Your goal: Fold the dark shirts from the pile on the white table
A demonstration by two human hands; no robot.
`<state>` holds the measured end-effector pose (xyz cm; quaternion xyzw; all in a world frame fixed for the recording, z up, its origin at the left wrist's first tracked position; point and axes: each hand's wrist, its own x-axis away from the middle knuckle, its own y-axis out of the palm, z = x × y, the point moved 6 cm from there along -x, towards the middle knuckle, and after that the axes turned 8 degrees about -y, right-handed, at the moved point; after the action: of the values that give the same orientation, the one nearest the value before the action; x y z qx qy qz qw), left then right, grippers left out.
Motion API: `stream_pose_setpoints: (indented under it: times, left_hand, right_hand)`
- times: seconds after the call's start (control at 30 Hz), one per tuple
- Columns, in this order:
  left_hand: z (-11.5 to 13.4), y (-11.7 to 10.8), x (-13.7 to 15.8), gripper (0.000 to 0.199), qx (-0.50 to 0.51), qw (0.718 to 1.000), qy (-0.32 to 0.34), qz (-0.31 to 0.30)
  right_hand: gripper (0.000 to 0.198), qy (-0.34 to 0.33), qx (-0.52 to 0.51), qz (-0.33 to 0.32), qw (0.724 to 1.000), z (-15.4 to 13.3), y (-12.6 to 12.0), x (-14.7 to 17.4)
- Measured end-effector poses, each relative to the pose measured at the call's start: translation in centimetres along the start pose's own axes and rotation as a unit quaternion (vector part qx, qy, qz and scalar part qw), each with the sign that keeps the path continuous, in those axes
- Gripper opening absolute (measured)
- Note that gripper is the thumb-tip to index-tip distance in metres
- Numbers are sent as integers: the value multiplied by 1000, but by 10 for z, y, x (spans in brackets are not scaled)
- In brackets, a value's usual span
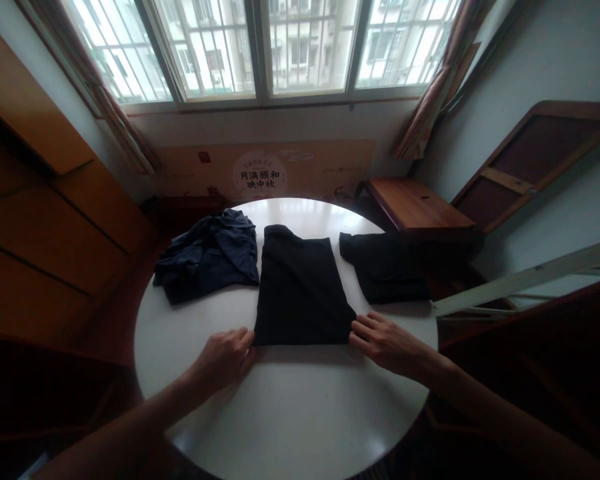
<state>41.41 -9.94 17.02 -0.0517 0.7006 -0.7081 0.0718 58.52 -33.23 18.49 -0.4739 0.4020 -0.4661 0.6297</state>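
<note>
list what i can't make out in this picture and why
Head view: underside of the middle black garment, hidden by its upper cloth.
Head view: inner folds of the navy pile, covered by its outer cloth.
Head view: side lettering on the banner, too small.
Head view: near rim of the white table, partly cut off by bottom edge.

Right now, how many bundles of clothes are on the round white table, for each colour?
Black: 2 (the middle bundle, held at its near corners by the left hand and right hand, and the folded bundle on the right)
Dark blue: 1 (the crumpled heap on the left; I can't tell how many pieces it holds)
Total: 3
</note>
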Motion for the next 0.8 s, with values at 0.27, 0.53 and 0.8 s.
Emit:
stream_pose_setpoints:
  times: [0.27, 0.53, 0.8]
  left_hand:
    - [49, -13, -37, 13, -33, 993, 105, 31]
    - [117, -4, -86, 54, -71, 969, 233, 42]
    - [119, 8, -78, 49, -100, 942, 316, 52]
  right_hand:
    - [30, 206, -224, 96, 948, 68, -23, -42]
    - [26, 466, -228, 17, 855, 208, 26, -101]
    - [27, 493, -214, 32, 843, 230, 48, -101]
